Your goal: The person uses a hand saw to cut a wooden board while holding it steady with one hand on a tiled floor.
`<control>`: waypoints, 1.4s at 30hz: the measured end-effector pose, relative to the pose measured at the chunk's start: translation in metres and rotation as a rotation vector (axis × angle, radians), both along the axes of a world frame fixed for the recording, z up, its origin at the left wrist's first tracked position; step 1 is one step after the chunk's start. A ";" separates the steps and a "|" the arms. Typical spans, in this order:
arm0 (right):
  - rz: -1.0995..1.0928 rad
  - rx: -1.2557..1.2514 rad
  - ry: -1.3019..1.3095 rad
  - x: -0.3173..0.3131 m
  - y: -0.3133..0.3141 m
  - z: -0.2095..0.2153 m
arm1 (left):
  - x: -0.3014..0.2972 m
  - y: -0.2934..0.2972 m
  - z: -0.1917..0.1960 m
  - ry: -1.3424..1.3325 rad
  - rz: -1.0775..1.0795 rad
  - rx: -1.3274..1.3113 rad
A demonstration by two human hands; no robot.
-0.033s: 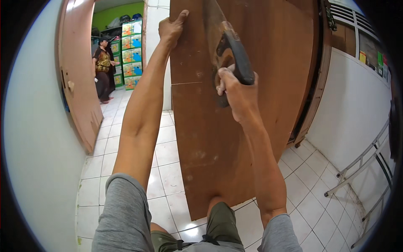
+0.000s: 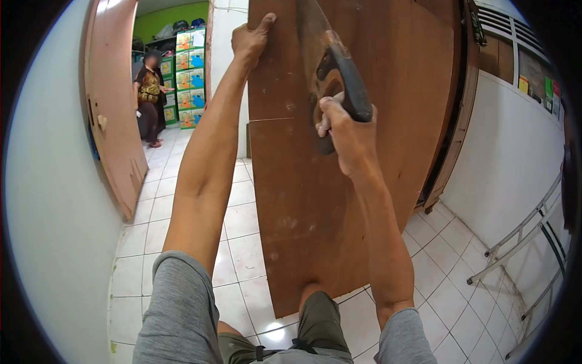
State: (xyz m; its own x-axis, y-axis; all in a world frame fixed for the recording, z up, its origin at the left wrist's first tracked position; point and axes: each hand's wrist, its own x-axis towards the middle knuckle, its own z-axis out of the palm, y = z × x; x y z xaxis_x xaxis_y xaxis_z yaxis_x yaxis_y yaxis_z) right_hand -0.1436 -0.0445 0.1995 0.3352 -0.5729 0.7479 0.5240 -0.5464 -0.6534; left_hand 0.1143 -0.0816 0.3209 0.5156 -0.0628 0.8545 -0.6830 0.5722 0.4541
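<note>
A large brown wooden board (image 2: 327, 230) stands upright in front of me, its face toward me. At its upper left edge my left hand (image 2: 250, 42) grips it, thumb on the near side and fingers hidden behind. My right hand (image 2: 351, 133) is closed round the dark handle of a handsaw (image 2: 350, 79). The saw's worn blade points up across the board and runs out of the top of the picture; whether its teeth touch the wood I cannot tell. A thin pale line (image 2: 273, 119) crosses the board from its left edge. My knee is against the board's lower part.
Behind the board, right, stands a dark brown wooden cabinet (image 2: 451, 151). A metal folding frame (image 2: 515, 246) leans by the right wall. On the left, a pink door (image 2: 112, 109) is open; beyond it a person (image 2: 150, 91) stands near stacked patterned boxes (image 2: 189, 79). White tiles cover the floor.
The saw and my right hand sit very slightly farther right in the picture, as do my left hand and the board's upper edge. Both grips are unchanged.
</note>
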 end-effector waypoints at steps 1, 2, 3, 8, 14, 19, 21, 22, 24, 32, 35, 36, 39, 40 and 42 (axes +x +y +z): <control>-0.015 0.030 -0.028 0.001 0.004 0.001 | 0.000 0.003 0.000 0.006 0.009 -0.007; -0.005 0.023 -0.023 0.004 0.006 0.005 | 0.001 0.006 0.001 0.035 0.110 0.043; 0.022 0.034 -0.028 0.001 0.006 0.016 | -0.002 0.007 0.004 0.066 0.186 0.084; 0.162 0.021 0.104 -0.037 -0.017 0.088 | -0.006 0.011 0.004 0.136 0.301 0.151; 0.151 -0.052 0.107 -0.024 -0.023 0.087 | 0.014 0.006 0.005 0.124 0.342 0.157; 0.142 0.009 -0.157 0.019 -0.027 0.004 | 0.007 0.002 0.004 0.118 0.328 0.143; 0.100 -0.009 -0.062 0.011 -0.025 0.021 | 0.011 -0.002 0.005 0.152 0.294 0.176; 0.070 0.008 -0.002 0.004 -0.018 0.036 | 0.012 -0.002 0.005 0.152 0.306 0.186; 0.122 -0.026 0.071 -0.018 -0.021 0.076 | 0.002 -0.008 0.003 0.166 0.464 0.173; 0.218 0.021 -0.004 -0.021 -0.058 0.033 | 0.039 -0.019 0.007 0.027 0.118 0.047; 0.227 0.005 -0.033 -0.013 -0.036 0.044 | 0.061 -0.019 0.011 0.056 0.310 0.054; 0.233 0.008 -0.033 -0.014 -0.034 0.052 | 0.063 -0.018 0.010 0.056 0.316 0.057; 0.145 -0.042 0.084 -0.043 -0.044 0.106 | 0.021 -0.019 0.010 0.097 0.250 0.091; 0.189 -0.021 0.129 -0.048 -0.054 0.129 | 0.020 -0.018 0.012 0.093 0.253 0.093; 0.252 0.002 0.186 -0.041 -0.055 0.134 | 0.030 -0.013 0.011 0.093 0.226 0.118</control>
